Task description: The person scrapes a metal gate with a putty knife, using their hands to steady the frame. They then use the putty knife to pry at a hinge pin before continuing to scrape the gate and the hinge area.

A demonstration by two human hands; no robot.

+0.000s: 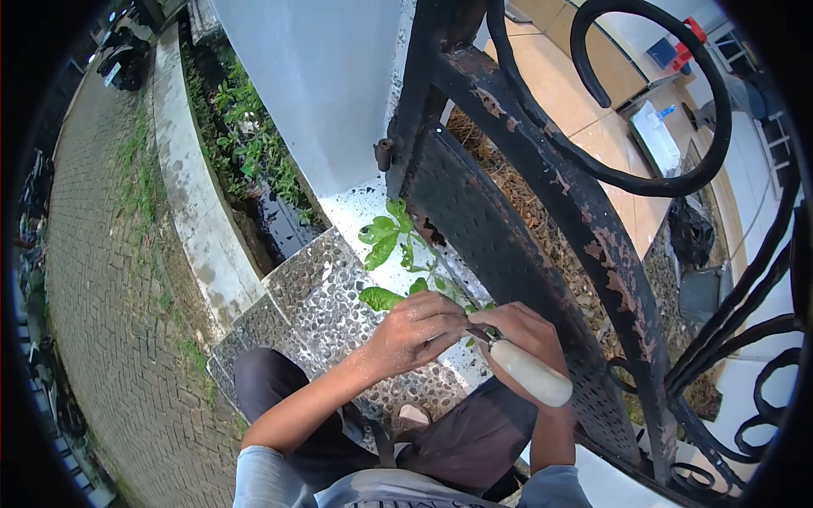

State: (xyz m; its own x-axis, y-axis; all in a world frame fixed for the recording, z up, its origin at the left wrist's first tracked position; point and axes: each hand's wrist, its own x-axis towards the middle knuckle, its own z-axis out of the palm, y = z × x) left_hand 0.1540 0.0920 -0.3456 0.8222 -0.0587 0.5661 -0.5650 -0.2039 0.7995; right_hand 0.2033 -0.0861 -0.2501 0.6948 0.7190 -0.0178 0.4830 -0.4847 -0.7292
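Observation:
A hand tool with a rounded cream handle and a short, thin metal shank lies across my right hand, its fingers closed near the shank. My left hand meets it at the tool's front end, fingers curled in a pinch; what they grip is hidden. Just beyond both hands, a green leafy plant stands along the foot of the gate, some leaves with holes in them. One broad leaf sticks out right beside my left knuckles. Fine pale grains dot the back of my left hand.
A black metal gate with peeling paint and curled bars rises close on the right. Ahead stands a white wall. Pebbled paving lies under me. Left are a planted ditch, a concrete curb and a brick road.

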